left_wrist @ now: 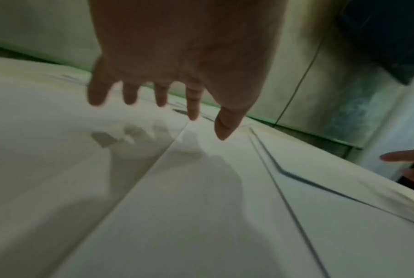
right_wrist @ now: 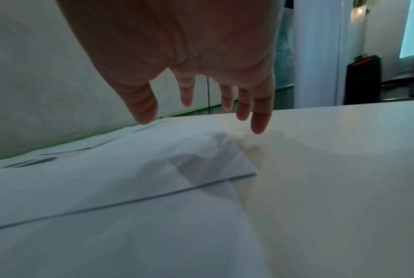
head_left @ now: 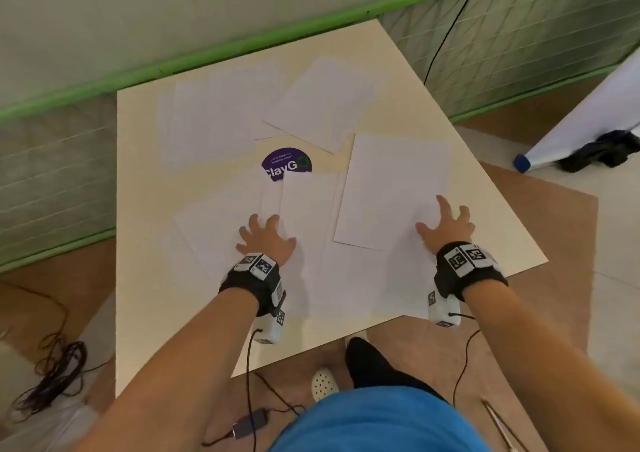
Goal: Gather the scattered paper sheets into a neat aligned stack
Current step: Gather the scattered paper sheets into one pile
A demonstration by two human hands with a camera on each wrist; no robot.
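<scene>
Several white paper sheets lie scattered over a cream table [head_left: 145,306]. One sheet [head_left: 391,188] lies askew at the right, another [head_left: 322,105] at the back, a loose pile [head_left: 207,122] at the back left. My left hand [head_left: 266,240] hovers with spread fingers over a sheet [head_left: 221,223] near the front; in the left wrist view its fingers [left_wrist: 129,94] hang just above the paper [left_wrist: 58,150]. My right hand [head_left: 446,226] is spread over the right sheet's near corner [right_wrist: 201,159], fingertips [right_wrist: 260,122] apart from it. Neither hand holds anything.
A purple round sticker [head_left: 287,164] shows on the tabletop between the sheets. A green-edged partition [head_left: 104,81] runs behind the table. Cables [head_left: 52,365] lie on the floor at the left, a dark cloth [head_left: 602,150] at the right. My feet [head_left: 363,365] stand below the table's front edge.
</scene>
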